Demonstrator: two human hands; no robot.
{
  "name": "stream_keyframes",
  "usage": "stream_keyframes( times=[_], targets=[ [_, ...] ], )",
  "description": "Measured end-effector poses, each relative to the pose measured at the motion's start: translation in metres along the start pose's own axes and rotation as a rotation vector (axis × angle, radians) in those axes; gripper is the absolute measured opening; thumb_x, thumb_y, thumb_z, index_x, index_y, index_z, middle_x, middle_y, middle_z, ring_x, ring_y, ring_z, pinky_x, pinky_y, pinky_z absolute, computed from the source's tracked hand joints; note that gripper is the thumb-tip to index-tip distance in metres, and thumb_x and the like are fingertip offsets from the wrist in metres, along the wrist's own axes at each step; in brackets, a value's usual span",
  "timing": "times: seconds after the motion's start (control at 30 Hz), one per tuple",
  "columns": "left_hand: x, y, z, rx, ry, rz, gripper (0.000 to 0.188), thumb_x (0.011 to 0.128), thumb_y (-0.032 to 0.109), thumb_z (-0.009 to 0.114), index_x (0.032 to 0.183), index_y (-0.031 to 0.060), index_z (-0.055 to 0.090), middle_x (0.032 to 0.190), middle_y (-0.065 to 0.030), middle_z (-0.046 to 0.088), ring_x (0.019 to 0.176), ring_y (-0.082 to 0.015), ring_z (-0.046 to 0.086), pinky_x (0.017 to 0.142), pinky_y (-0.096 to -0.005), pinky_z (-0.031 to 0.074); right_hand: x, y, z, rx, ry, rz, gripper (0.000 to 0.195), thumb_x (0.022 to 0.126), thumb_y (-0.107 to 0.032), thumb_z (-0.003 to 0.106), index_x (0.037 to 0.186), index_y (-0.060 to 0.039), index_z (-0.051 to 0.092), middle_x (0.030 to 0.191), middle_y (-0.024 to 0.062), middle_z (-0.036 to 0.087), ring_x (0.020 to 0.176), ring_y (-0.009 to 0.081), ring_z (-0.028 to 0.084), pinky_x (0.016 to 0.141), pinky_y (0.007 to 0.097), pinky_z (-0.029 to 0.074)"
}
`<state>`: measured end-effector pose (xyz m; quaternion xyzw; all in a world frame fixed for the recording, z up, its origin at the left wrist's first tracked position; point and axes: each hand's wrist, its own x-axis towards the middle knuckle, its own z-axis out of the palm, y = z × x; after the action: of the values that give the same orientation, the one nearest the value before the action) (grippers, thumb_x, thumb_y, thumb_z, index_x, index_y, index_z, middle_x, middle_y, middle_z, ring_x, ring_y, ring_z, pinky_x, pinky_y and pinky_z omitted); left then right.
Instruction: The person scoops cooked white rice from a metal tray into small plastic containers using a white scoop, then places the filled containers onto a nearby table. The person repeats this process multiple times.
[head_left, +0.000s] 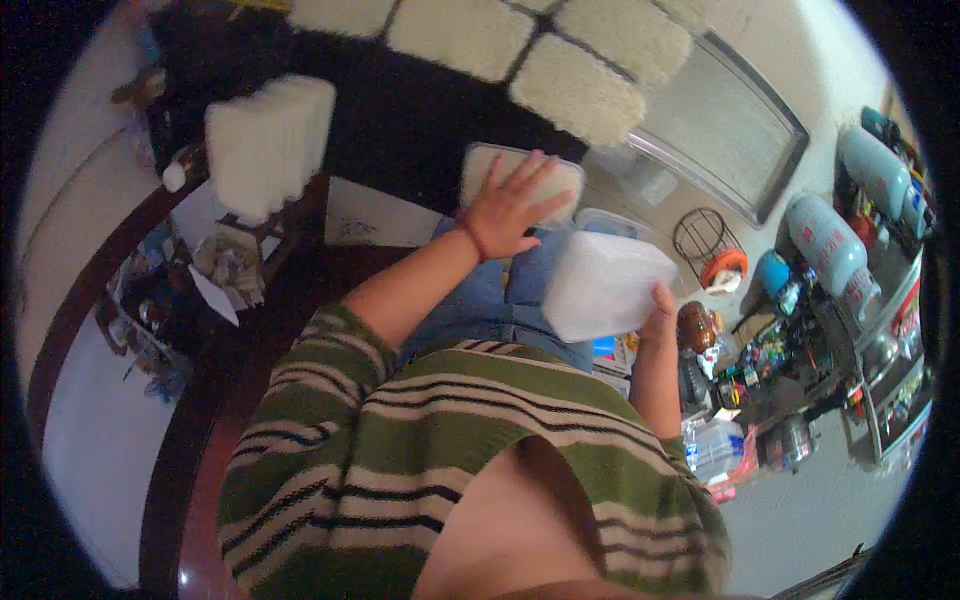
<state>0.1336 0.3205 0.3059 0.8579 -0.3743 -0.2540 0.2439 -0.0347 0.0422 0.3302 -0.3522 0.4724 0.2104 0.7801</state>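
My left hand (514, 202), with a dark red band at the wrist, lies palm down with fingers spread over a shallow rectangular tray (474, 180) of pale cream material. In my right hand (658, 311) is a stack of translucent white plastic containers (611, 285), held by its right side and tilted. Behind that stack, the rim of a clear plastic container (611, 221) shows. Farther off, several cream, rough-textured rectangular slabs (461, 34) lie in rows on a black surface (405, 112). To the left stands a tall stack of cream rectangular pieces (266, 150), blurred.
A metal-rimmed tray (739, 127) lies at the upper right, near a wire stand (699, 234) and an orange ring (725, 268). Pale blue gas cylinders (829, 236) and a cluttered dark shelf (810, 367) fill the right. A dark wooden edge (169, 480) curves along the left.
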Motion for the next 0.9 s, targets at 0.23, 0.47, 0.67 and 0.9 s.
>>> stream_keyframes(
  times=[0.23, 0.47, 0.67, 0.9],
  targets=[
    [-0.003, -0.037, 0.024, 0.166, 0.232, -0.21, 0.092, 0.051, 0.043, 0.077, 0.134, 0.036, 0.035, 0.14, -0.0197, 0.025, 0.126, -0.038, 0.027, 0.098, -0.0626, 0.021, 0.001, -0.002, 0.022, 0.036, 0.046, -0.033, 0.074, 0.07, -0.037, 0.067, 0.128, 0.0005, 0.039, 0.122, 0.0155, 0.05, 0.111, 0.0324, 0.05, 0.094, 0.0456, 0.041],
    [-0.052, -0.113, -0.007, 0.409, 0.563, -0.704, 0.093, 0.058, 0.052, 0.071, 0.137, 0.0239, 0.031, 0.137, -0.0278, 0.025, 0.121, -0.0451, 0.03, 0.093, -0.0624, 0.025, 0.019, 0.021, 0.02, -0.084, -0.011, 0.06, 0.077, 0.07, -0.04, 0.067, 0.13, -0.0011, 0.037, 0.124, 0.0156, 0.049, 0.112, 0.0322, 0.049, 0.095, 0.0451, 0.039],
    [-0.052, -0.105, -0.019, 0.34, 0.565, -0.644, 0.062, 0.074, 0.037, 0.067, 0.125, 0.0091, 0.043, 0.125, -0.023, 0.04, 0.116, -0.0379, 0.038, 0.092, -0.0511, 0.034, 0.03, 0.004, 0.07, -0.05, -0.079, -0.043, 0.076, 0.07, -0.04, 0.069, 0.128, -0.0008, 0.04, 0.121, 0.0147, 0.051, 0.109, 0.0313, 0.051, 0.093, 0.0447, 0.04],
    [0.058, -0.052, 0.011, -1.612, 0.486, -0.761, 0.017, 0.089, 0.014, 0.054, 0.1, 0.0026, 0.049, 0.091, -0.013, 0.06, 0.078, -0.0237, 0.062, 0.069, -0.0331, 0.052, 0.035, -0.008, 0.058, 0.028, -0.025, -0.095, 0.075, 0.07, -0.04, 0.069, 0.128, -0.0021, 0.04, 0.121, 0.0144, 0.051, 0.109, 0.0317, 0.051, 0.092, 0.0448, 0.042]
  ],
)
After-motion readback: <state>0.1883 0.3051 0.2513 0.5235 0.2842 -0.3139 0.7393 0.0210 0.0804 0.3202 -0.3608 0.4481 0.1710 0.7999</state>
